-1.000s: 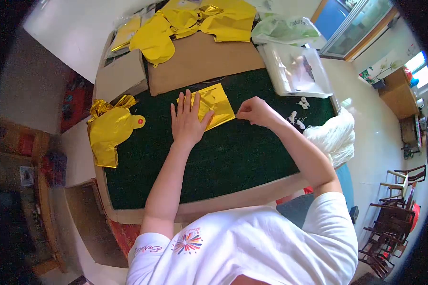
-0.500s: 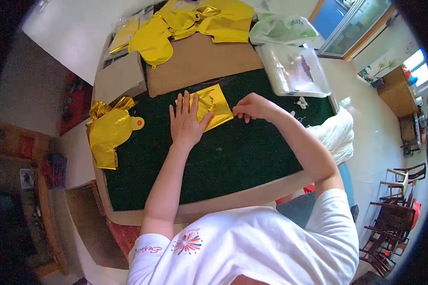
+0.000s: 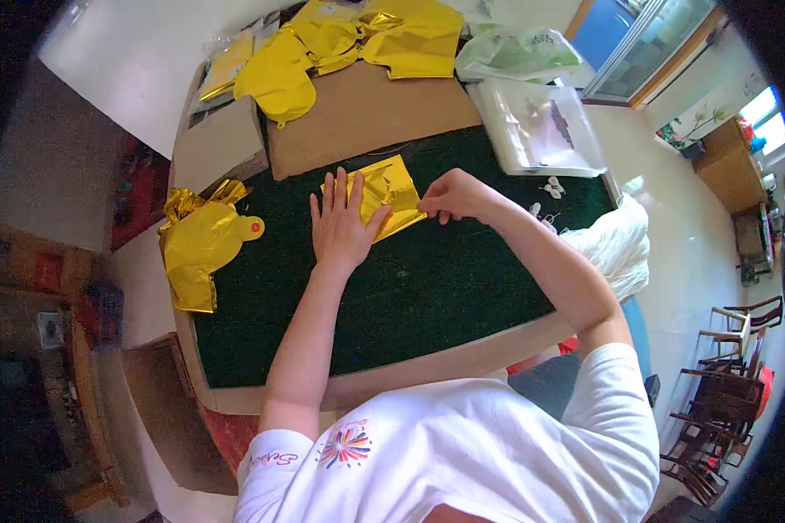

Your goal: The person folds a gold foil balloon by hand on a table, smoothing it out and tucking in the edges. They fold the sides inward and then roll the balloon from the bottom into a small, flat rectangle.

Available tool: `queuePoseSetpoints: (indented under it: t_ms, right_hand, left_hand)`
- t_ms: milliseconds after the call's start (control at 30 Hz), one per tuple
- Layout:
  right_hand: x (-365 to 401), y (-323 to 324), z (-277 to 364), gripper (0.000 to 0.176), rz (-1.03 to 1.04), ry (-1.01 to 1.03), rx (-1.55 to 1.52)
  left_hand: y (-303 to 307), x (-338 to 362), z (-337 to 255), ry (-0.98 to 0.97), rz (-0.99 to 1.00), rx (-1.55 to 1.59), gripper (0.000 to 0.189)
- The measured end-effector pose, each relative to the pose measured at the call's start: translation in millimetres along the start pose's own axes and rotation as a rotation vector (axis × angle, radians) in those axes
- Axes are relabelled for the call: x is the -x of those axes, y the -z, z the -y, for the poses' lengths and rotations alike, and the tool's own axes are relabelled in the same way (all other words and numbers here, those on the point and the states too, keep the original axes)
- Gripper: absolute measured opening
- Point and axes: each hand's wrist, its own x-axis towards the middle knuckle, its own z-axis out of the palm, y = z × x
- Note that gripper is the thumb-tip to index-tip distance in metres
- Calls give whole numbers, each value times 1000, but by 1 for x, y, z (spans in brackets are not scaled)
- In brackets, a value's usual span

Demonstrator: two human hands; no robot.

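A folded sheet of shiny gold foil (image 3: pixel 391 193) lies on the dark green table cover (image 3: pixel 401 314). My left hand (image 3: pixel 341 222) rests flat on its left part, fingers spread. At the foil's right edge, my right hand (image 3: pixel 452 197) has its thumb and fingers pinched together on the edge. Whether anything else is between those fingertips is too small to tell.
Gold foil balloons (image 3: pixel 202 248) lie at the left, more gold foil (image 3: pixel 419 39) at the back on brown cardboard (image 3: pixel 371 113). A cardboard box (image 3: pixel 222 148) stands back left. Clear plastic bags (image 3: pixel 541 131) and white string (image 3: pixel 615 248) are on the right.
My right hand has moved slightly left, and its fingertips have come onto the foil's right edge. My left hand has stayed in place.
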Motion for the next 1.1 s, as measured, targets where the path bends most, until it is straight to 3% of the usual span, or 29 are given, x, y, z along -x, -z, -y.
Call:
queuePoseSetpoints:
  t_ms: [100,167,267,400,467,667,867,1100]
  right_hand:
    - [-8,-4,-3,20,-8,35,-22]
    - [-12,-7,-5,20,-137,140,195]
    - [-15,-5,-9,31,-182,101,211]
    - [-11,-7,-7,30,-158,56,147]
    - [-5,-7,-3,28,-222,144,265]
    - [-9,-8,-6,24,-139,98,132]
    - [-9,-10,-2,24,-201,97,307]
    - [-10,-8,-2,25,-172,128,212]
  left_hand:
    - [0,0,0,6,10,-2,74]
    - [1,0,1,0,9,5,74]
    - [1,0,0,8,22,16,75]
    - [0,0,1,5,18,2,75]
    - [0,0,1,3,19,-1,75]
    - [2,0,0,1,20,1,75]
    - [1,1,1,-4,21,4,75]
    - [2,0,0,9,31,8,76]
